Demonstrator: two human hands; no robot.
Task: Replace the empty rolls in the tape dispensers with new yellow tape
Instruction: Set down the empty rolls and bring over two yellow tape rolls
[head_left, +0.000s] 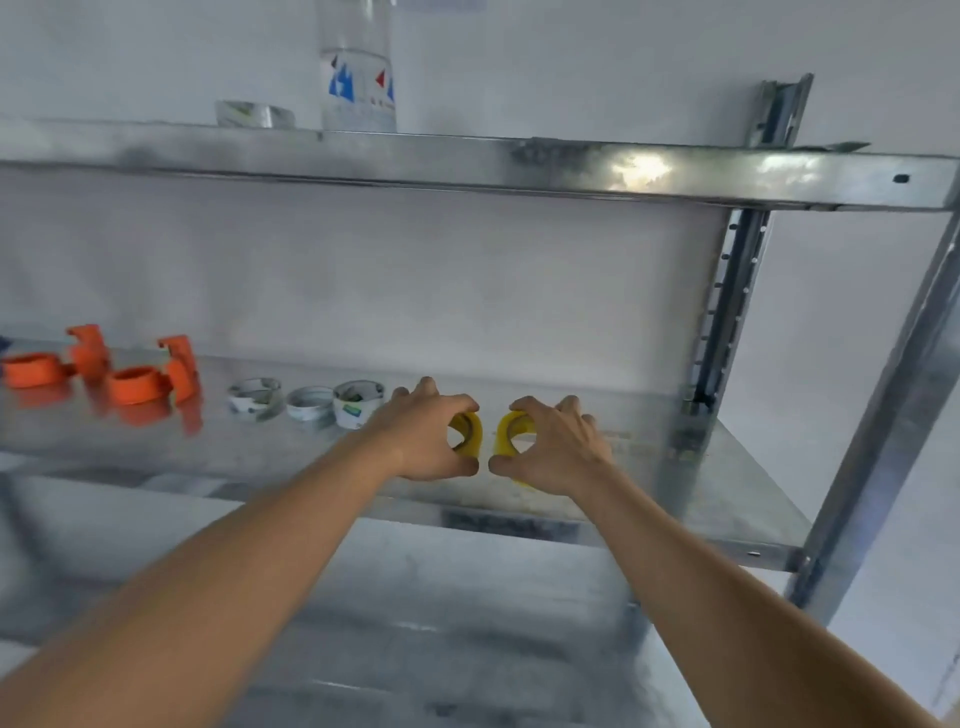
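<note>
Two yellow tape rolls stand on edge on the metal shelf (701, 483). My left hand (421, 436) is closed around the left yellow roll (469, 434). My right hand (553, 447) grips the right yellow roll (511, 428). The two rolls are a small gap apart. Further left on the same shelf lie two orange tape dispensers (137, 384), (36, 369). Between them and my hands sit three empty white cardboard cores (255, 397), (310, 402), (357, 402).
An upper shelf rail (467, 161) runs across above, carrying a clear plastic bottle (357, 67) and a clear tape roll (254, 114). Metal uprights (722, 322), (883, 405) stand at the right. A lower shelf (415, 649) lies below my arms.
</note>
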